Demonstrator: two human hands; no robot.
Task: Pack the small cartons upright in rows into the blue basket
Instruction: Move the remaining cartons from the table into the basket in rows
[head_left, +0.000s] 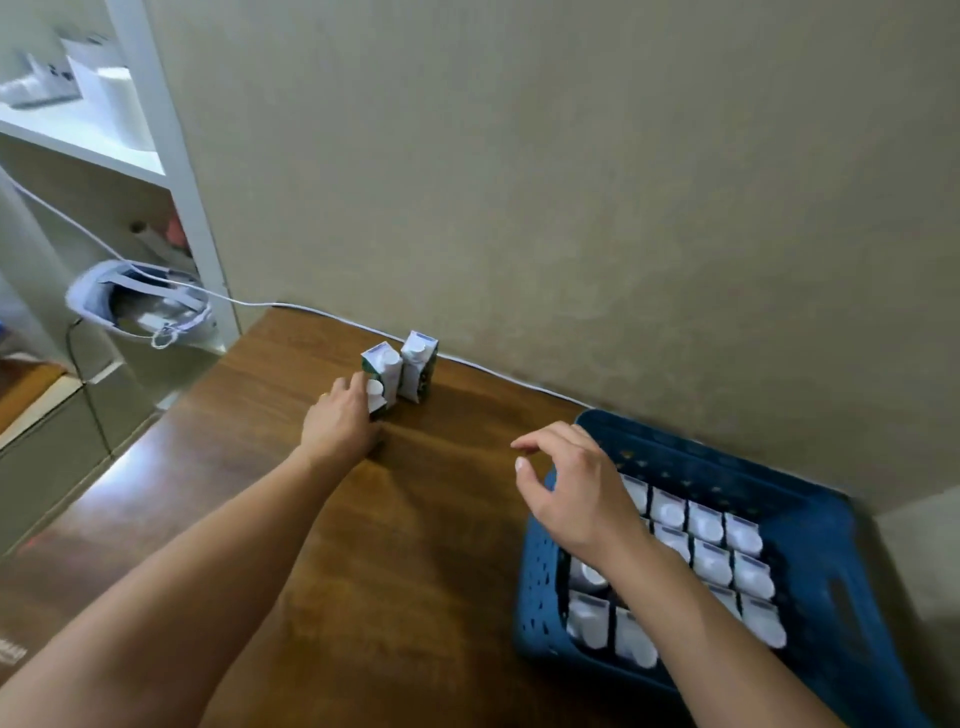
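Note:
Small cartons with white caps stand on the wooden table (270, 483) near the wall. My left hand (340, 423) is wrapped around the nearest carton (375, 396), which is partly hidden by my fingers. Two more cartons (383, 371) (418, 366) stand just behind it. At the right, the blue basket (810, 525) holds several upright cartons (706, 525) in rows. My right hand (569, 486) hovers over the basket's left rim, fingers apart and empty.
A white cable (311, 310) runs along the wall behind the cartons. A white shelf unit (171, 156) and a white headset-like object (140, 309) sit off the table's far left corner. The wall is close behind the table.

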